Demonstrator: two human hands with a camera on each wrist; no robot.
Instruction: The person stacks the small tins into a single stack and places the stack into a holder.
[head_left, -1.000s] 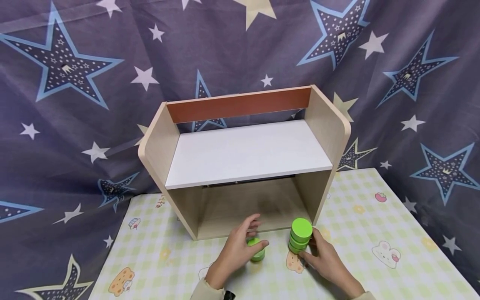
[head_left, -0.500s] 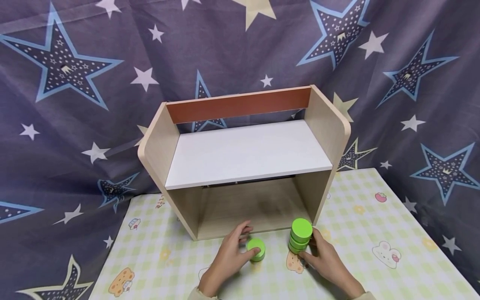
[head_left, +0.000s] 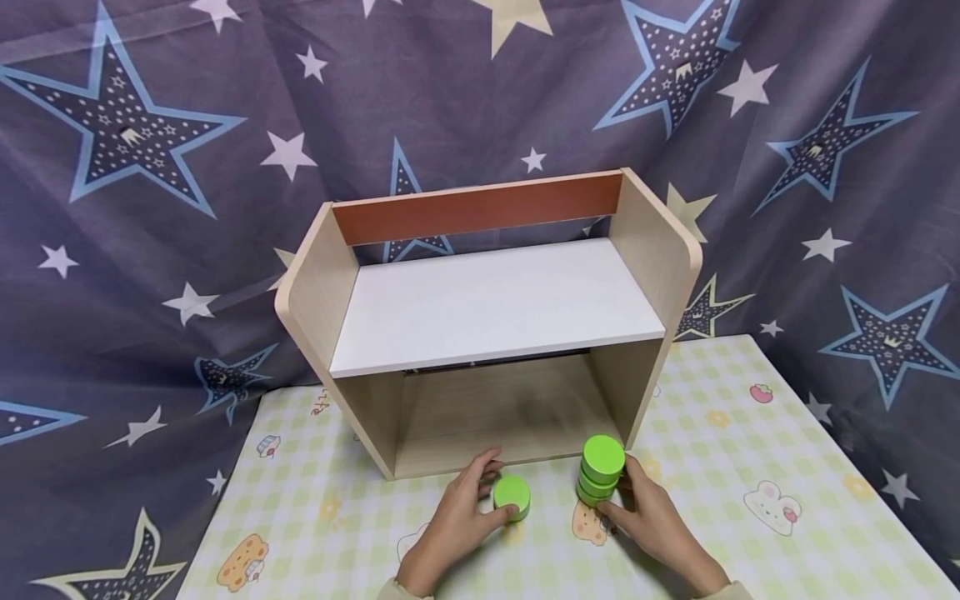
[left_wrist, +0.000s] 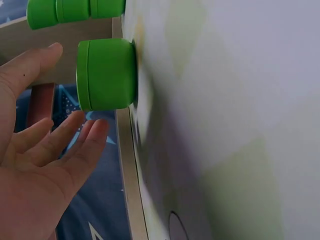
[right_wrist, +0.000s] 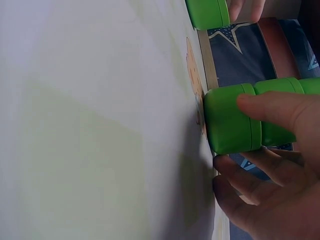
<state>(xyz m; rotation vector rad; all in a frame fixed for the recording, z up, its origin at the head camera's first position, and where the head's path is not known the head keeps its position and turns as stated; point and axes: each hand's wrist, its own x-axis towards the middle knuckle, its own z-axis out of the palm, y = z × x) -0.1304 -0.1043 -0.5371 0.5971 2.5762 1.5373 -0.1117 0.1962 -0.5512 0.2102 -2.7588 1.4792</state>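
Note:
A small green round jar with a lid (head_left: 512,493) stands on the table by itself, just in front of the shelf unit. My left hand (head_left: 461,515) is beside its left side, thumb and fingers spread around it; in the left wrist view a gap shows between the fingertips (left_wrist: 99,129) and the jar. To the right, a stack of three matching green jars (head_left: 603,460) stands upright. My right hand (head_left: 651,518) grips the stack low down, its thumb against the bottom jar (right_wrist: 227,125) and its fingers on the other side.
A wooden shelf unit with a white middle shelf (head_left: 495,308) stands right behind the jars. Its lower compartment (head_left: 502,417) faces me. A checked tablecloth (head_left: 720,500) covers the table, and a star-patterned curtain (head_left: 465,83) hangs behind.
My left hand has moved slightly left and down, from reaching over the single jar to beside it, so the jar's lid now shows. My right hand and the stack have stayed put.

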